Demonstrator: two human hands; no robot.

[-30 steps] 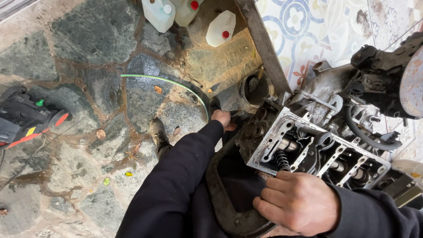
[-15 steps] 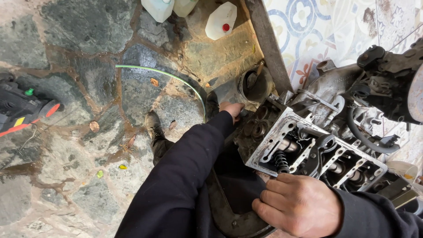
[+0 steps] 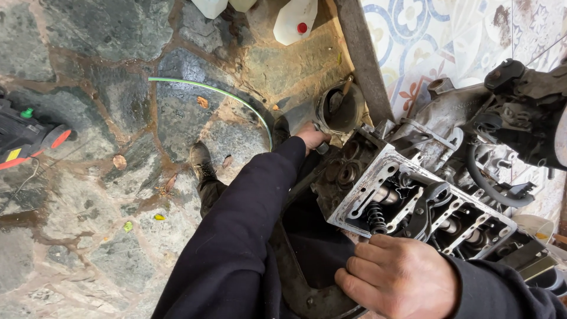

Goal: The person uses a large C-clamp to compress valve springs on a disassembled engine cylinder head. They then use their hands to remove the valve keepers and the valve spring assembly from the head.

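Stone-paved floor (image 3: pixel 88 195) under a greasy grey metal engine cylinder head (image 3: pixel 413 207) at 3 o'clock.
Likely heavy, rigid, oily: right hand (image 3: pixel 398 277) fingers flat on its near edge; left hand (image 3: pixel 310 137) fingers curled at its far end, 12 o'clock.

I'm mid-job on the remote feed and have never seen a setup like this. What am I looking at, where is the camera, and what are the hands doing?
The single picture comes from a camera on the person's head, looking down. There is no machine arm, just two bare hands in dark sleeves. The big metal part is an engine cylinder head with springs and valves exposed. The right hand rests on its near edge. The left hand reaches to its far end beside a dark round can; what it grips is hidden. On the stone floor lie a thin green hose, a white jug and a red-and-black device.
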